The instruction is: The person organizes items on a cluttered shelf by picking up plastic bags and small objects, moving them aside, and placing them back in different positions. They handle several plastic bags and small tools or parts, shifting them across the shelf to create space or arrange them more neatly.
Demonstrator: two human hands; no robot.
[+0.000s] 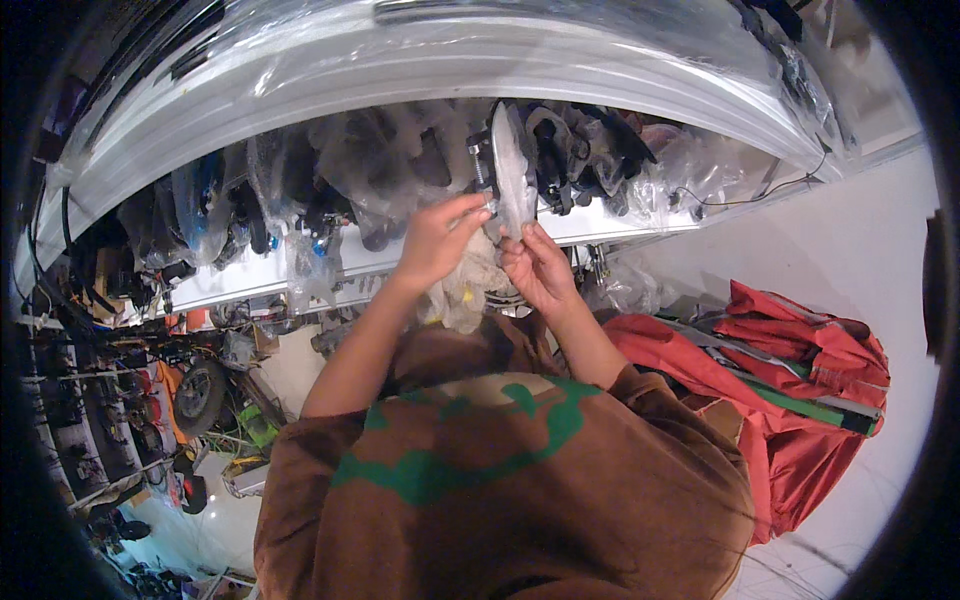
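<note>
A dark, flat-sided part, perhaps a bicycle saddle, with a pale grey face and a metal bolt or spring beside it, stands upright at the shelf. My right hand pinches its lower end between thumb and fingers. The fingertips of my left hand close on a small metal piece at the part's left side. A crumpled cream cloth shows below and between my hands.
Plastic-wrapped dark parts line the white shelf on both sides. Above them curves another shelf edge. Red fabric lies at right. A wheel and mixed parts stand at lower left.
</note>
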